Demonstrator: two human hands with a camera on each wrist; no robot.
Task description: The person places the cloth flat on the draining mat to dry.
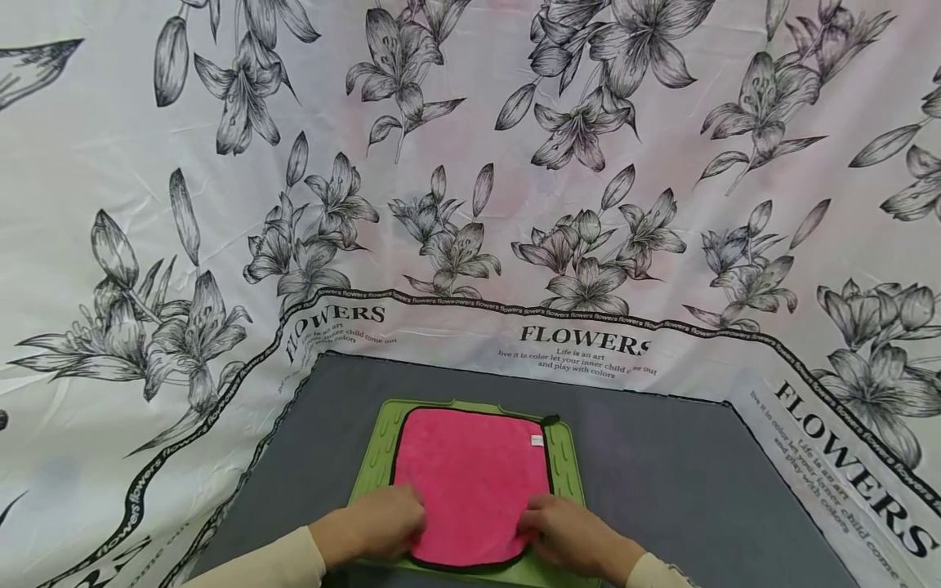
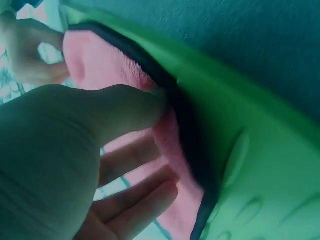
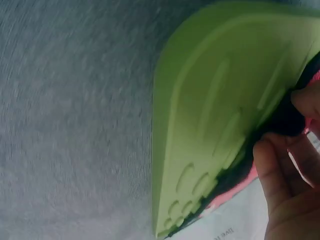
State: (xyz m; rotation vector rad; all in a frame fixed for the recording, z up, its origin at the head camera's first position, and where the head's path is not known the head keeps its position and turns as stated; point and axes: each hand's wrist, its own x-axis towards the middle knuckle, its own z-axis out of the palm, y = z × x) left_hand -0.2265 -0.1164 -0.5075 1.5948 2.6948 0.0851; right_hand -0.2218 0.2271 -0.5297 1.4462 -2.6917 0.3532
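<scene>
A pink plush cloth [image 1: 470, 482] with a black border lies spread over a green board [image 1: 566, 465] that has raised oval ridges. My left hand [image 1: 385, 523] is at the cloth's near left corner; in the left wrist view its thumb [image 2: 135, 107] presses the black border, with the fingers against the pink pile. At the near right side, my right hand [image 1: 566, 531] pinches the border between thumb and fingers, as the right wrist view shows with the black edging [image 3: 280, 120] bunched there. Part of each hand's grip is hidden in the head view.
Under the board is a dark grey table surface [image 1: 662, 465]. A white curtain [image 1: 470, 204] printed with black flowers and lettering hangs behind and around it. The cloth has a small white label [image 1: 537, 441] and a black loop [image 1: 550, 420] near its far right corner.
</scene>
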